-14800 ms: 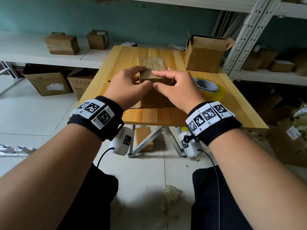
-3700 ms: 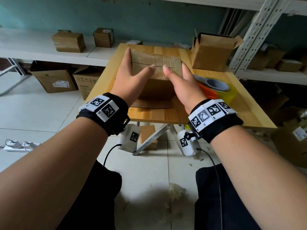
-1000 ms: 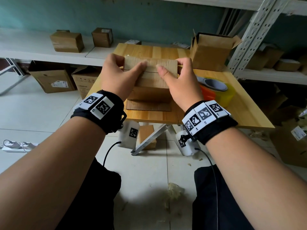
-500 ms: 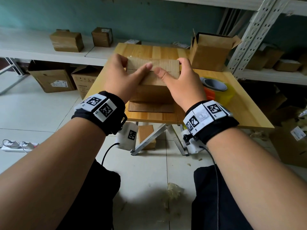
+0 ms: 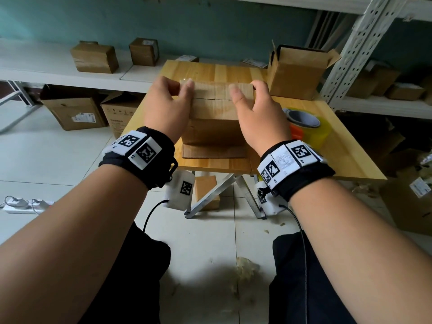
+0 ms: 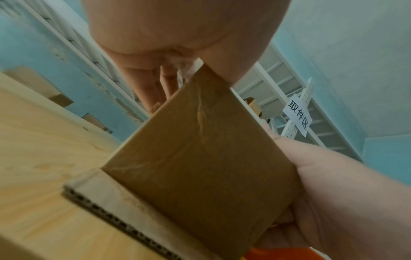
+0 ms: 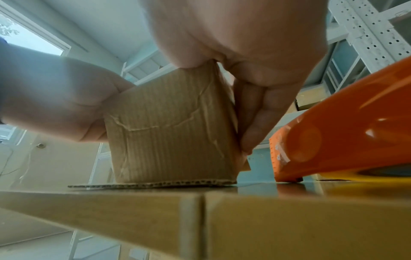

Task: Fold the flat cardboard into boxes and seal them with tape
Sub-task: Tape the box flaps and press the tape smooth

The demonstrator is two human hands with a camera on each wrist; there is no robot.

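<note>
A: Where is the box (image 5: 216, 113), and how is it held?

B: It stands at the centre of the table (image 5: 346, 157), on a flat cardboard sheet (image 5: 214, 152). The left hand (image 5: 167, 108) grips its 9 o'clock end and the right hand (image 5: 258, 118) its 3 o'clock end, thumbs pressing the top flaps shut.

A: How will it handle?

B: Probably light, stiff but creasable; hold it by the ends.

A: What is hidden?

B: The far-side fingers and the bottom seam. The tape dispenser (image 5: 306, 126) at 3 o'clock is partly covered.
</note>
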